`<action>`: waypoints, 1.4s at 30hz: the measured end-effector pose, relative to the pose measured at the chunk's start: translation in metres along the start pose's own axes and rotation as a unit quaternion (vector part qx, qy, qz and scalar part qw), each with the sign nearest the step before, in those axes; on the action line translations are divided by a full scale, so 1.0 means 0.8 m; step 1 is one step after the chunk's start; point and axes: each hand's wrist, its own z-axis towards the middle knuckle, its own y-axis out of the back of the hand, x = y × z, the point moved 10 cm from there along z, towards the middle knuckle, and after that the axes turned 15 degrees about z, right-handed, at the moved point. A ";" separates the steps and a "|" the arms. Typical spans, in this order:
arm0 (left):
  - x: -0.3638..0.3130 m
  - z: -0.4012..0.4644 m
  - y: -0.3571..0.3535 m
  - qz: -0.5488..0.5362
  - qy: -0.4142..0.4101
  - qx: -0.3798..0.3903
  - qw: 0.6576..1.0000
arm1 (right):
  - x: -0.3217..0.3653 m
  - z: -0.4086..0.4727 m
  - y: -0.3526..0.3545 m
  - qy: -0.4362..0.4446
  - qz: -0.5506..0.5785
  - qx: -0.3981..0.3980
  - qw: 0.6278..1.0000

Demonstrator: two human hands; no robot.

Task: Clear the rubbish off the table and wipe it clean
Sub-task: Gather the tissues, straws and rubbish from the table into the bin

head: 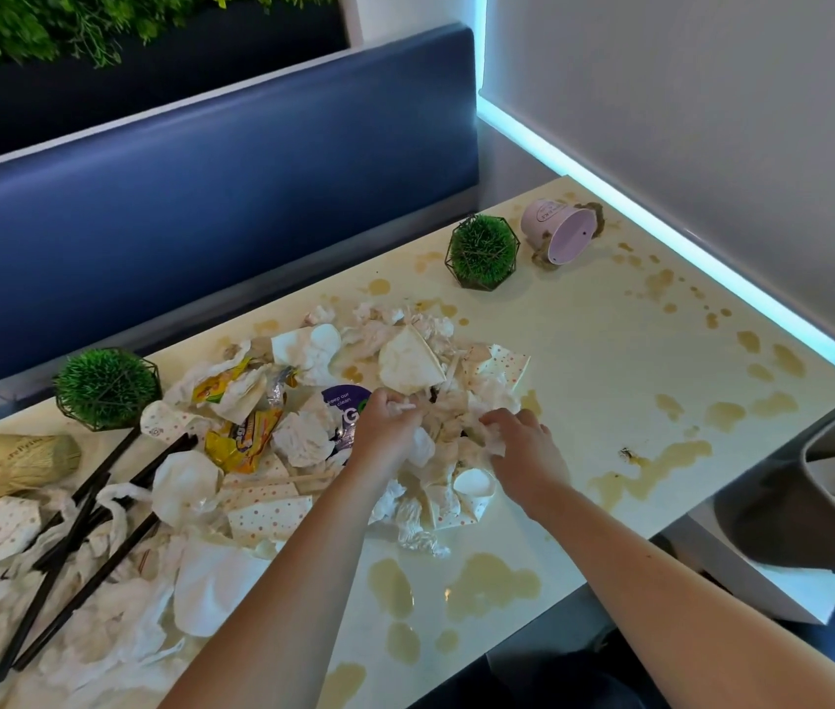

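Near, brown spills [489,585] wait on the counter [610,350]. Both hands dig into the rubbish pile [405,376] mid-counter, left hand [390,427] and right hand [523,447] each clenched on crumpled napkins, probably bunching them for the grey bin [814,483] at right.

Glossy table [584,381], crumpled paper napkins [303,437]

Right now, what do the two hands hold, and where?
Both grip crumpled tissues atop the rubbish pile: left hand a wad in curled fingers, right hand another by its edge.
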 end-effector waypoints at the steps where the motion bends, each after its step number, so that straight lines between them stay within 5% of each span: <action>1: 0.000 0.001 -0.001 -0.001 -0.008 0.001 1.000 | -0.001 0.000 0.001 0.001 0.013 -0.008 1.000; 12: -0.026 -0.011 -0.015 0.021 -0.100 0.055 0.993 | 0.009 -0.004 0.051 -0.054 0.331 -0.091 0.938; 17: -0.045 -0.029 -0.023 0.032 -0.107 0.097 0.989 | 0.036 -0.004 0.059 -0.043 0.406 -0.057 0.911; 25: -0.049 -0.043 -0.037 -0.061 -0.041 0.150 0.986 | 0.069 -0.012 0.050 0.010 0.403 0.007 0.915; 31: -0.075 -0.047 -0.058 -0.117 -0.055 0.155 0.979 | 0.059 -0.033 0.072 0.025 0.493 -0.010 0.869; 35: -0.106 -0.060 -0.089 -0.072 -0.090 0.197 0.974 | 0.030 -0.041 0.097 0.017 0.529 -0.007 0.848; 42: -0.155 -0.085 -0.169 0.013 -0.109 0.286 0.952 | -0.019 -0.048 0.175 0.050 0.491 0.005 0.870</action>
